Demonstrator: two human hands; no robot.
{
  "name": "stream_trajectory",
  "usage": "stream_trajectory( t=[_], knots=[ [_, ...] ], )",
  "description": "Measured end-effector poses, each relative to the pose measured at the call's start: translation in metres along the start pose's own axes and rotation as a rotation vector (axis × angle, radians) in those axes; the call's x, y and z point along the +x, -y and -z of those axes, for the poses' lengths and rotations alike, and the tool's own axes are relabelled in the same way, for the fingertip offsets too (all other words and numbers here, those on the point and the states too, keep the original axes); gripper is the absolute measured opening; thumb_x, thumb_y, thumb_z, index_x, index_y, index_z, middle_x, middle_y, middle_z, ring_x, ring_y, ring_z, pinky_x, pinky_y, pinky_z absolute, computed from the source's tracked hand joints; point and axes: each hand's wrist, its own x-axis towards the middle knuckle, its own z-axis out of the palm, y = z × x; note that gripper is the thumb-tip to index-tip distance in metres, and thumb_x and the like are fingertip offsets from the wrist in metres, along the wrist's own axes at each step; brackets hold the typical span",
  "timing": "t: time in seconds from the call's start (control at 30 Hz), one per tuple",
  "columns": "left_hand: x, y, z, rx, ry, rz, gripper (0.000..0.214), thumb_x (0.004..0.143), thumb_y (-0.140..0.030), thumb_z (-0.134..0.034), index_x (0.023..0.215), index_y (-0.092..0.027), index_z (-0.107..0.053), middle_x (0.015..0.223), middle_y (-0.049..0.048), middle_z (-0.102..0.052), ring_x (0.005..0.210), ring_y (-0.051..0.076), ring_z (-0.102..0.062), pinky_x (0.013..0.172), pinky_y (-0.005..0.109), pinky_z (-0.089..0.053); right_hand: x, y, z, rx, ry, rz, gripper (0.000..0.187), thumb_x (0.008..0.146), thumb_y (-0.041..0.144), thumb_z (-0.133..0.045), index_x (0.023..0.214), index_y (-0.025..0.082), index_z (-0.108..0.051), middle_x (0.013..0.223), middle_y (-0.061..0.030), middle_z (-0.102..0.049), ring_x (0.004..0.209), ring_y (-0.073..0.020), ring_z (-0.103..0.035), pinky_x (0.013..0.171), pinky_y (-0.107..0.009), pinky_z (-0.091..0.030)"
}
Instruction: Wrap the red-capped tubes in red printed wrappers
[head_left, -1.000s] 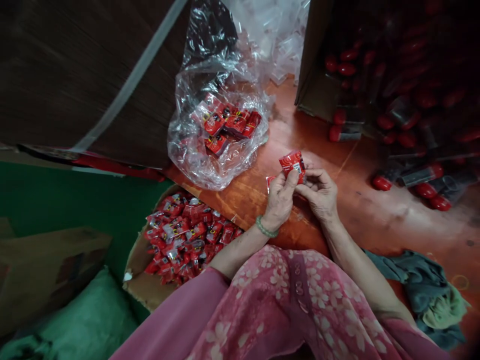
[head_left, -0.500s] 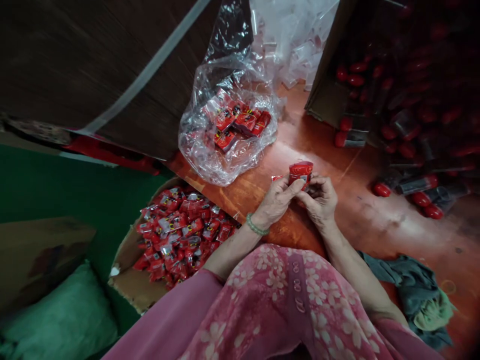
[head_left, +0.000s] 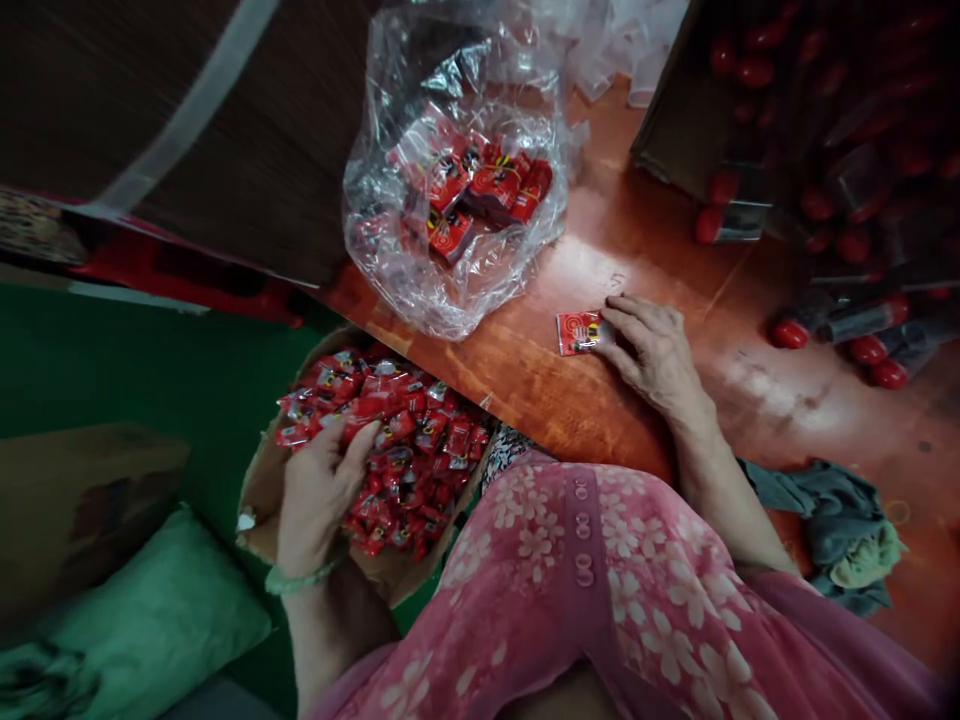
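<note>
Across the right half, a glossy reddish-brown wooden bench [head_left: 750, 410]. Upper left, a dark brown cardboard wall [head_left: 112, 90]. Upper right, a shadowed cardboard box of red-capped clear tubes [head_left: 825, 130], with several tubes spilled onto the bench. Between the two, a crumpled clear plastic bag [head_left: 457, 280] with a few red packets inside. Below the bench edge, an open cardboard box heaped with small red packets [head_left: 420, 450], the left hand [head_left: 319, 500] spread over the heap, fingers bent into it; whether clasping any, impossible to tell. At the near right, a grey-green cloth [head_left: 832, 520]. Smallest, one flat red packet [head_left: 576, 332] on the bench just below the bag, touched at its right edge by the outstretched, unclenched fingertips of the right hand [head_left: 652, 355].
</note>
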Motion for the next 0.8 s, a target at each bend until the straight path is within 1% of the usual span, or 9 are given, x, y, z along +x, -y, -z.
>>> stream_trajectory(
  t=[0.03,0.1,0.17,0.23,0.37,0.47,0.53,0.67,0.8],
  knots=[
    [-0.005,0.008,0.008,0.116,-0.052,0.004,0.030,0.087,-0.017,-0.075,0.113,-0.031,-0.074,0.071,-0.0042,-0.075,0.076,0.017,-0.076,0.071,0.029,-0.063,0.000,0.000,0.000,-0.023,0.032,-0.002,0.049,0.101,0.054,-0.052,0.131,0.019,-0.068,0.138,-0.0162,-0.069,0.133,-0.0334,-0.060,0.110,-0.053,-0.042],
    [-0.008,0.013,0.011,0.282,-0.134,0.086,0.043,0.084,-0.023,-0.080,0.125,-0.033,-0.070,0.093,-0.0010,-0.079,0.100,0.021,-0.076,0.089,0.035,-0.064,-0.002,0.000,0.001,-0.040,0.097,0.017,0.054,0.099,0.058,-0.054,0.136,0.020,-0.066,0.144,-0.0157,-0.065,0.139,-0.0345,-0.055,0.112,-0.054,-0.039],
    [0.001,0.000,-0.001,0.347,-0.175,0.124,0.049,0.086,-0.030,-0.078,0.133,-0.033,-0.066,0.117,0.0026,-0.078,0.115,0.026,-0.073,0.101,0.045,-0.062,-0.003,0.000,0.003,-0.047,0.155,0.047,0.063,0.096,0.063,-0.056,0.141,0.020,-0.062,0.151,-0.0162,-0.058,0.144,-0.0359,-0.049,0.114,-0.056,-0.037],
    [0.020,-0.027,-0.029,0.301,-0.148,0.058,0.045,0.090,-0.034,-0.075,0.134,-0.031,-0.066,0.124,0.0052,-0.076,0.113,0.027,-0.074,0.099,0.049,-0.064,-0.005,0.001,0.004,-0.067,0.180,0.059,0.063,0.096,0.062,-0.056,0.142,0.020,-0.062,0.155,-0.0162,-0.055,0.146,-0.0365,-0.046,0.116,-0.057,-0.036],
    [0.064,-0.078,-0.109,0.046,0.132,-0.323,0.040,0.095,-0.029,-0.069,0.134,-0.021,-0.064,0.130,0.0101,-0.073,0.118,0.023,-0.072,0.102,0.041,-0.064,-0.010,0.005,0.001,-0.132,0.149,0.033,0.041,0.104,0.043,-0.050,0.134,0.022,-0.069,0.150,-0.0132,-0.060,0.142,-0.0337,-0.050,0.114,-0.055,-0.038],
    [0.082,-0.093,-0.163,0.046,0.197,-0.472,0.042,0.099,-0.026,-0.060,0.137,-0.012,-0.060,0.137,0.0190,-0.068,0.132,0.028,-0.064,0.112,0.045,-0.057,-0.018,0.010,-0.001,-0.188,0.157,0.033,0.038,0.104,0.027,-0.050,0.137,0.022,-0.067,0.149,-0.0136,-0.061,0.139,-0.0320,-0.052,0.111,-0.052,-0.042],
    [0.088,-0.091,-0.185,0.054,0.220,-0.526,0.042,0.100,-0.018,-0.054,0.141,-0.008,-0.056,0.139,0.0215,-0.066,0.136,0.028,-0.061,0.114,0.046,-0.055,-0.023,0.013,-0.002,-0.224,0.176,0.024,0.040,0.102,0.021,-0.050,0.140,0.020,-0.065,0.148,-0.0149,-0.062,0.138,-0.0318,-0.053,0.109,-0.051,-0.044],
    [0.098,-0.083,-0.200,0.065,0.206,-0.655,0.050,0.097,-0.003,-0.039,0.144,-0.008,-0.053,0.137,0.0198,-0.067,0.133,0.026,-0.062,0.112,0.044,-0.056,-0.030,0.021,0.005,-0.265,0.201,-0.013,0.041,0.100,0.015,-0.052,0.139,0.015,-0.066,0.144,-0.0188,-0.064,0.136,-0.0327,-0.055,0.108,-0.051,-0.047],
    [0.109,-0.086,-0.198,0.085,0.149,-0.727,0.037,0.095,-0.005,-0.046,0.126,-0.010,-0.066,0.128,0.0167,-0.072,0.120,0.026,-0.066,0.102,0.043,-0.060,-0.027,0.026,0.027,-0.208,0.239,-0.065,0.037,0.104,0.025,-0.051,0.135,0.014,-0.067,0.143,-0.0193,-0.064,0.129,-0.0308,-0.061,0.104,-0.048,-0.052]
  ],
)
